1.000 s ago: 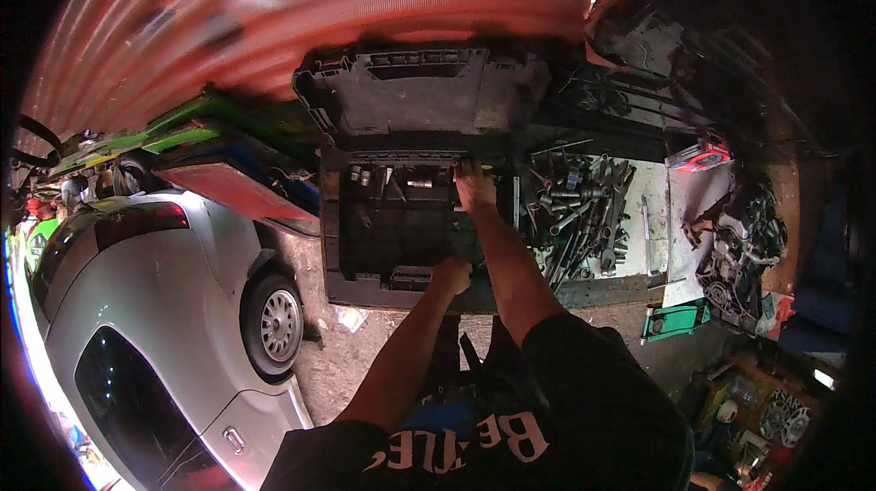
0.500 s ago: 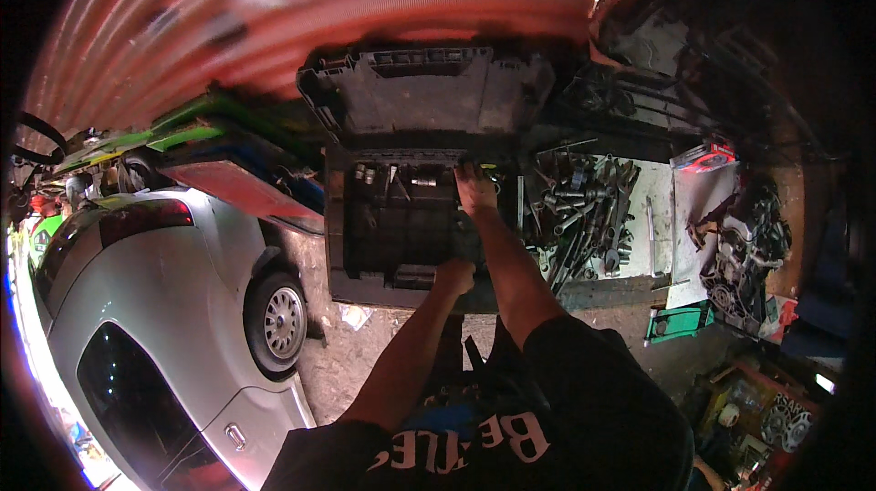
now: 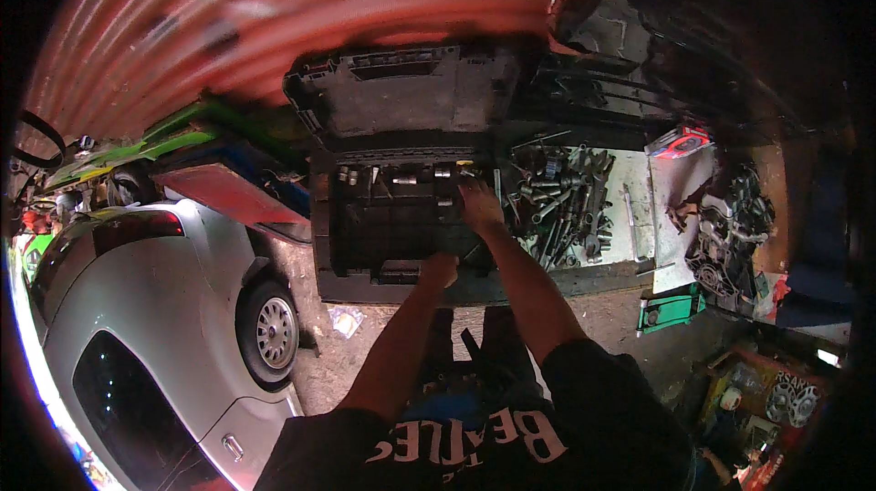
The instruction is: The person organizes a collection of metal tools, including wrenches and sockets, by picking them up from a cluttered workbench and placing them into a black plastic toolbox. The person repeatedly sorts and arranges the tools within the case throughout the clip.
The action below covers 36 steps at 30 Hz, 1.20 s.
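Observation:
A black plastic tool case point(image 3: 365, 286) lies open, its lid point(image 3: 392, 103) tipped back at the far side. Along the far part of its tray sit small metal sockets point(image 3: 404, 180), with another socket point(image 3: 444, 202) nearer me. My right hand point(image 3: 480, 210) is over the right part of the tray, beside that socket. Its fingers look apart, though they are dim and partly hidden. At the near edge of the case my left hand point(image 3: 440, 270) is closed in a fist. Whatever it grips, if anything, is hidden.
Right of the case lie piled wrenches and sockets point(image 3: 566, 203). Farther right are a red box point(image 3: 678, 141) and a greasy metal engine part point(image 3: 730, 235). A green-framed object point(image 3: 671, 310) is below. A silver car point(image 3: 137, 308) stands left, near a leaning red panel point(image 3: 242, 188).
My right hand has drawn slightly back and away from the far row, uncovering sockets it hid before. The left hand stays at the near edge. The whole view has shifted a little.

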Motion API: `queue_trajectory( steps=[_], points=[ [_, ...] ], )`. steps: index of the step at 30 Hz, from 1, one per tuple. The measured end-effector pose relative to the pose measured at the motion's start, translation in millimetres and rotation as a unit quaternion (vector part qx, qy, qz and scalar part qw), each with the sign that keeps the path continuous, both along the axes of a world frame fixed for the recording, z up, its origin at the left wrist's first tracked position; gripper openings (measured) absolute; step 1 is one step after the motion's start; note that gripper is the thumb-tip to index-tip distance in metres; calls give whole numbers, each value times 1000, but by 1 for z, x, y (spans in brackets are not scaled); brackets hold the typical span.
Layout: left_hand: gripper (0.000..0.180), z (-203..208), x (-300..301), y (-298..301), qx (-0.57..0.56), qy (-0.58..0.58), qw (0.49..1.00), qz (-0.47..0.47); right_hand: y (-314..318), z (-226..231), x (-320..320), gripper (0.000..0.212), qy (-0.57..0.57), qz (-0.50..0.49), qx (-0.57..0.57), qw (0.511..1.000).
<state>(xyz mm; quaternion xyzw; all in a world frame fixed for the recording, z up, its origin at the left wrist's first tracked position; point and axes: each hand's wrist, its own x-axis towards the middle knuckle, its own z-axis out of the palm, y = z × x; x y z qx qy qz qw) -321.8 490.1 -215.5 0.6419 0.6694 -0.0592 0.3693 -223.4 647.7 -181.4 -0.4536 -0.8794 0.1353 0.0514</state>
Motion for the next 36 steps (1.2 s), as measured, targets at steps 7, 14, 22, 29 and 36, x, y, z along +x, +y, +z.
queue_trajectory(
  steps=[7, 14, 22, 29, 36],
  points=[
    [25, -30, -17, -5, 26, 4, 998, -59, -41, 44, 70, 43, 2, -33, -30, 999],
    [23, 46, 3, 32, 1, 52, 998, -47, -58, 51, 157, 33, -10, -149, -13, 989],
    [28, 39, -26, 79, 175, 13, 984, 35, -52, 51, 175, 35, 41, -287, -171, 942],
    [27, 120, 25, 115, 135, -39, 987, -80, -69, -90, 333, 28, -182, -62, -63, 979],
    [23, 111, -28, 75, 204, 40, 978, -36, -88, -32, 222, 25, -115, -116, -145, 976]
  ],
)
